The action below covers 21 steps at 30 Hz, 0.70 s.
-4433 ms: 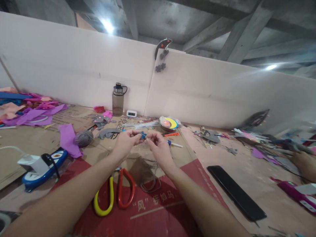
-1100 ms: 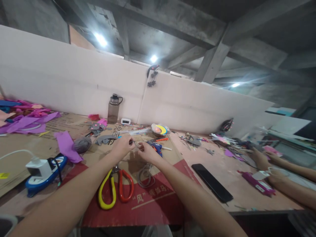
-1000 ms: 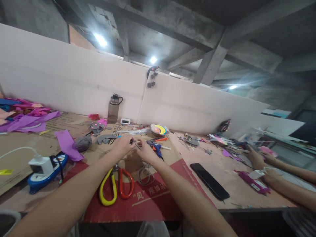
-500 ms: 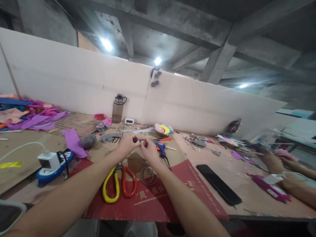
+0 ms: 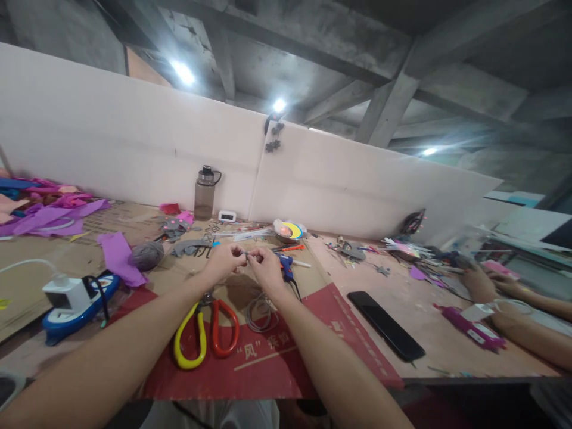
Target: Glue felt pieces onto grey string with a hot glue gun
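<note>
My left hand (image 5: 224, 262) and my right hand (image 5: 265, 268) meet above the cardboard, fingertips pinched on either side of a small dark grey piece (image 5: 245, 255). It is too small and too covered by fingers for me to name. Below my left wrist lie scissors with one yellow and one red handle (image 5: 224, 328), their blades partly hidden. A coil of pale wire (image 5: 261, 313) rests under my right wrist. Just beyond my right hand sits a blue hot glue gun (image 5: 286, 268), and a ball of grey yarn (image 5: 148, 256) lies to the left.
A black phone (image 5: 386, 325) lies to the right, near a magenta power strip (image 5: 471, 326) and a co-worker's hands (image 5: 482, 283). On the left are a blue power strip (image 5: 80, 310) and purple fabric (image 5: 118, 259). A bottle (image 5: 204, 196) stands by the white partition (image 5: 134, 143).
The whole view has shifted, so things appear slightly further left. My hands stay together with fingertips pinched; the fingers have moved only a little.
</note>
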Motion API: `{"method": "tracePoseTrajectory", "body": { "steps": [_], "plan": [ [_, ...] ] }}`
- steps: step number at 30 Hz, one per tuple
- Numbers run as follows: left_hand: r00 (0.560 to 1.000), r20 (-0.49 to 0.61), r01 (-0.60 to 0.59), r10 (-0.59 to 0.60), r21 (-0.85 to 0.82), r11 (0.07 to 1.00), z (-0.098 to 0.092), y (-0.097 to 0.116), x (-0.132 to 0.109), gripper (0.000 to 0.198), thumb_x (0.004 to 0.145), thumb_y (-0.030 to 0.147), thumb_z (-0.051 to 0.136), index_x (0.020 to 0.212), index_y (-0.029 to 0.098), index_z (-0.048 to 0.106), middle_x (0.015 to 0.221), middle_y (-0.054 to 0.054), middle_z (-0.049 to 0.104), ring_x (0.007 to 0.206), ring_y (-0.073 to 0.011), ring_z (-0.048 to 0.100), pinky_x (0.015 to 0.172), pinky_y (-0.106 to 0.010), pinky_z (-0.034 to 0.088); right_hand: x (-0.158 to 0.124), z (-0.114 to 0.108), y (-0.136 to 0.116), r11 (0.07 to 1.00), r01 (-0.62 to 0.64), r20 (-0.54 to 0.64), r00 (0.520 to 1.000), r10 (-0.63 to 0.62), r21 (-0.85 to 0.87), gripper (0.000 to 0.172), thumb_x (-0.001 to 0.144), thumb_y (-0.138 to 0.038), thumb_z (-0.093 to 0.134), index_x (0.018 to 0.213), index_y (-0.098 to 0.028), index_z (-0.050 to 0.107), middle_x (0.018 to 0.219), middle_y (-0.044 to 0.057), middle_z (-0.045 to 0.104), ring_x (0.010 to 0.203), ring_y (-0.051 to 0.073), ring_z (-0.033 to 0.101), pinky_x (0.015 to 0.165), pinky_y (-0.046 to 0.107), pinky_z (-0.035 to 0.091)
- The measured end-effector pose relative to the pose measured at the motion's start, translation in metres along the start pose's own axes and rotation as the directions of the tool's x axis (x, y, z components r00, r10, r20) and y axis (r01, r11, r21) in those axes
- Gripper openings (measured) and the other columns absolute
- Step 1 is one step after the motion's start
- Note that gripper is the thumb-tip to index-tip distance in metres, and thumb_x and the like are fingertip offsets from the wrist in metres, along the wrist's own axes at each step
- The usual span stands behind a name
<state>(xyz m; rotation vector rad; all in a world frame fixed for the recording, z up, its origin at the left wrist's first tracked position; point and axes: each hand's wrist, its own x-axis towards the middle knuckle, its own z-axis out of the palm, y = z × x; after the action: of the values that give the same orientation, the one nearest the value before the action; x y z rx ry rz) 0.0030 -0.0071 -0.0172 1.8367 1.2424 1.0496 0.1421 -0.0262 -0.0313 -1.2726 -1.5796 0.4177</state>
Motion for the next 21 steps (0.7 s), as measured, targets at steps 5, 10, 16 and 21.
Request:
{"method": "tracePoseTrajectory", "body": {
  "steps": [5, 10, 16, 21],
  "plan": [
    [0.999, 0.023, 0.038, -0.037, -0.016, 0.999, 0.002, 0.008, -0.004, 0.012, 0.066, 0.021, 0.054, 0.073, 0.014, 0.060, 0.064, -0.003, 0.065, 0.058, -0.0160, 0.066, 0.040, -0.019, 0.043, 0.000, 0.000, 0.003, 0.999, 0.016, -0.010, 1.000, -0.017, -0.048, 0.014, 0.072, -0.032, 0.055, 0.070, -0.020, 0.062, 0.065, -0.001, 0.056, 0.062, 0.015, 0.047, 0.061, 0.027, 0.036],
    [1.000, 0.021, -0.018, 0.018, 0.045, 0.999, 0.001, 0.013, -0.006, 0.009, 0.068, 0.019, 0.052, 0.069, 0.014, 0.059, 0.049, 0.001, 0.059, 0.042, -0.0106, 0.057, 0.037, -0.016, 0.033, -0.001, -0.001, 0.007, 0.997, 0.056, -0.025, 0.998, -0.057, -0.048, 0.012, 0.072, -0.030, 0.054, 0.070, -0.021, 0.062, 0.065, 0.000, 0.056, 0.064, 0.015, 0.048, 0.062, 0.027, 0.036],
    [1.000, 0.016, -0.021, 0.021, 0.030, 0.999, 0.003, 0.010, -0.005, 0.007, 0.067, 0.018, 0.055, 0.067, 0.014, 0.061, 0.043, 0.004, 0.056, 0.036, -0.0079, 0.050, 0.039, -0.018, 0.032, -0.002, -0.003, 0.007, 0.991, 0.072, -0.011, 0.997, -0.074, -0.114, 0.013, 0.073, -0.031, 0.053, 0.071, -0.020, 0.061, 0.068, 0.000, 0.057, 0.066, 0.016, 0.049, 0.064, 0.028, 0.037],
    [0.996, 0.058, 0.085, -0.075, -0.189, 0.978, 0.009, 0.006, -0.004, 0.009, 0.070, 0.019, 0.054, 0.071, 0.013, 0.060, 0.044, 0.003, 0.055, 0.037, -0.0076, 0.049, 0.039, -0.018, 0.032, -0.001, -0.005, 0.008, 0.994, 0.059, -0.032, 0.998, -0.062, -0.095, 0.012, 0.070, -0.030, 0.055, 0.069, -0.020, 0.060, 0.068, 0.000, 0.058, 0.064, 0.015, 0.048, 0.063, 0.027, 0.037]
  ]
}}
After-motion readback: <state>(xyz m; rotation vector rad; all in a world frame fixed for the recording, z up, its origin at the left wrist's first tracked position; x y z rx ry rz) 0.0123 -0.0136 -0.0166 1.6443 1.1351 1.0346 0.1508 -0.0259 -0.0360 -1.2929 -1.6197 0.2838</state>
